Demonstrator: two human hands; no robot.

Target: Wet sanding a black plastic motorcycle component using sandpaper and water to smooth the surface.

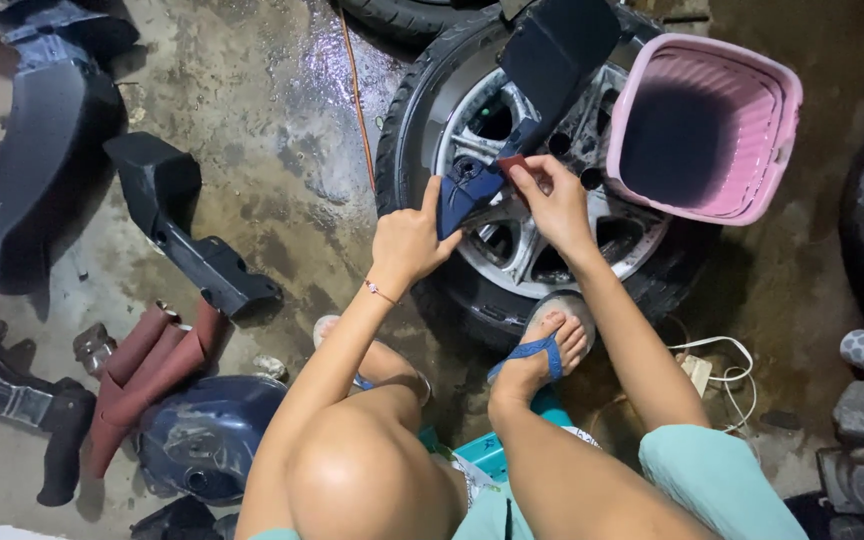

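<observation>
- Dark blue plastic panel leans on a car wheel lying on the wet concrete floor, its lower tip between both hands.
- Left hand grips that tip, fingers closed around it.
- Right hand pinches a small reddish sanding sheet against the panel.
- Just beyond the right hand, a pink basket rests on the wheel.
- Well left of the left hand lie more dark panels and rolled reddish sheets.

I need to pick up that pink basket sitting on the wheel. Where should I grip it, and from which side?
Take the pink basket by its thick rolled rim at the lower right edge, coming from the right. It lies tipped with its mouth open toward the camera, so that rim is exposed, while the dark blue panel and both hands crowd its left side.
</observation>
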